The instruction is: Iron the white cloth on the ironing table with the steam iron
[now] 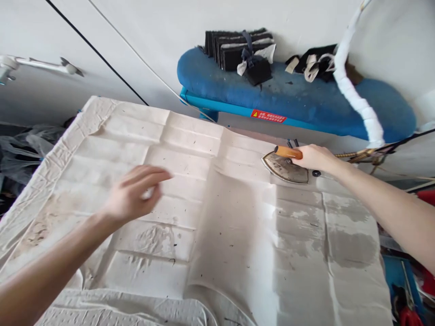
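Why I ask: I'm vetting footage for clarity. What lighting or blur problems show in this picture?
Head view: the left hand is blurred by motion, glare washes out the pale cloth near the centre, and the wide lens seems to bow the frame's edges, while the blue padded ironing board stays fairly sharp.

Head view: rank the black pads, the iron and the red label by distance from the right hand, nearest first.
1. Iron: held by the right hand, at the far edge of the cloth.
2. Red label: on the front rail of the blue board, up and left of the hand.
3. Black pads: stacked on top of the board, farther up and left.
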Motion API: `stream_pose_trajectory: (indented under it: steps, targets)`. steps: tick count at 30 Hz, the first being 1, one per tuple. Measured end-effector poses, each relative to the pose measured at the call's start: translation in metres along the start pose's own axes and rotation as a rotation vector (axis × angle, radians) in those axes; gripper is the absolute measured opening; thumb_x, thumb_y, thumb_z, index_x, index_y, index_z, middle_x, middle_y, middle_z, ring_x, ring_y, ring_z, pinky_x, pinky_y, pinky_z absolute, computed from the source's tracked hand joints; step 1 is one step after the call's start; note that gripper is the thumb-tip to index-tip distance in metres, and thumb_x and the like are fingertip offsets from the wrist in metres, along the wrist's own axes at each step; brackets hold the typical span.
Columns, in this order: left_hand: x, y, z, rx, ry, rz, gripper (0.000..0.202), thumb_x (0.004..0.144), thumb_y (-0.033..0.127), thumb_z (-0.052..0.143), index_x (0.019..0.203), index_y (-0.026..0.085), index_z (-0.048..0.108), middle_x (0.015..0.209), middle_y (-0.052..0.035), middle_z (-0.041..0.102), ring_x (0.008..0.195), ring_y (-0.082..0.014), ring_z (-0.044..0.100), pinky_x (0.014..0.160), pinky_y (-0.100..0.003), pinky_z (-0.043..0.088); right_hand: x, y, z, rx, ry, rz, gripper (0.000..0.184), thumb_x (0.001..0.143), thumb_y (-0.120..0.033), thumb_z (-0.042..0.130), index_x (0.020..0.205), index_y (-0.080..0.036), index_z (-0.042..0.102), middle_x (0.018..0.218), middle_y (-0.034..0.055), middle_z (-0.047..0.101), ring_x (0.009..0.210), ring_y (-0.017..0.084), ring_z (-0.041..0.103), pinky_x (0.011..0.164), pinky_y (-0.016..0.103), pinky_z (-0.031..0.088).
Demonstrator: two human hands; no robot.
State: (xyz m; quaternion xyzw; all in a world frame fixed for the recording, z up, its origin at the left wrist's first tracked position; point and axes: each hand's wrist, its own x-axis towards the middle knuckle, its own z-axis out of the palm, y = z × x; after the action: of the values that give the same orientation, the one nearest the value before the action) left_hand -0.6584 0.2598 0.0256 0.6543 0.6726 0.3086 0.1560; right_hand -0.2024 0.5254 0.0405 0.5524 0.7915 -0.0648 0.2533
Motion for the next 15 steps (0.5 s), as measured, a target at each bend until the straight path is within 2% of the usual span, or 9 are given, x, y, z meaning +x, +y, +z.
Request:
stream_pose_trajectory:
  steps: [2,3,5,7,8,10,15]
  targets:
    - [0.044,0.021,0.043,0.134,-0.240,0.433,0.039,0.094,0.025,0.051,0.126,0.019,0.073,0.136,-0.0067,0.071,0.131,-0.0226,0.063,0.117,-0.045,0.048,0.001,-0.005,0.000,-0.023,-0.031,0.044,0.046,0.092,-0.049,0.054,0.128,-0.026,0.070,0.119,0.0158,0.076,0.104,0.037,0.071,0.076,0.042,0.048]
    - [0.063,0.031,0.067,0.215,-0.299,0.514,0.045,0.097,0.024,0.049,0.138,0.015,0.066,0.148,-0.0118,0.063,0.141,-0.0249,0.056,0.123,-0.047,0.041,0.001,-0.006,0.000,-0.024,-0.036,0.058,0.047,0.093,-0.051,0.053,0.129,-0.026,0.069,0.119,0.0152,0.076,0.105,0.037,0.071,0.076,0.042,0.048]
    - [0.088,0.047,0.113,0.357,-0.376,0.581,0.052,0.101,0.026,0.046,0.149,0.009,0.055,0.160,-0.0184,0.048,0.151,-0.0294,0.045,0.127,-0.052,0.034,0.001,-0.006,0.002,-0.009,-0.011,0.057,0.049,0.093,-0.053,0.051,0.131,-0.027,0.068,0.123,0.0135,0.074,0.108,0.036,0.070,0.078,0.042,0.049]
    - [0.098,0.053,0.147,0.457,-0.429,0.566,0.056,0.104,0.030,0.044,0.154,0.007,0.049,0.163,-0.0204,0.043,0.153,-0.0314,0.041,0.128,-0.054,0.030,-0.001,-0.005,0.006,0.009,0.054,0.032,0.050,0.094,-0.053,0.049,0.135,-0.029,0.066,0.131,0.0111,0.069,0.111,0.035,0.068,0.080,0.041,0.049]
    - [0.098,0.053,0.157,0.491,-0.443,0.550,0.057,0.104,0.032,0.043,0.155,0.007,0.048,0.163,-0.0208,0.043,0.154,-0.0322,0.040,0.128,-0.055,0.029,-0.002,-0.004,0.008,0.013,0.083,0.020,0.051,0.094,-0.053,0.049,0.136,-0.030,0.065,0.135,0.0103,0.066,0.110,0.034,0.068,0.079,0.042,0.049]
    - [0.092,0.049,0.166,0.532,-0.447,0.518,0.059,0.105,0.035,0.041,0.155,0.006,0.047,0.164,-0.0216,0.042,0.153,-0.0336,0.041,0.128,-0.056,0.028,-0.004,-0.004,0.011,0.010,0.118,0.009,0.053,0.093,-0.055,0.049,0.138,-0.031,0.064,0.139,0.0095,0.061,0.104,0.033,0.069,0.077,0.042,0.049]
    - [0.079,0.038,0.163,0.545,-0.391,0.464,0.061,0.105,0.036,0.040,0.154,0.001,0.047,0.160,-0.0261,0.045,0.149,-0.0373,0.045,0.127,-0.061,0.027,-0.008,-0.007,0.011,0.026,0.148,0.011,0.050,0.092,-0.053,0.051,0.134,-0.031,0.068,0.136,0.0076,0.060,0.096,0.030,0.069,0.075,0.042,0.050]
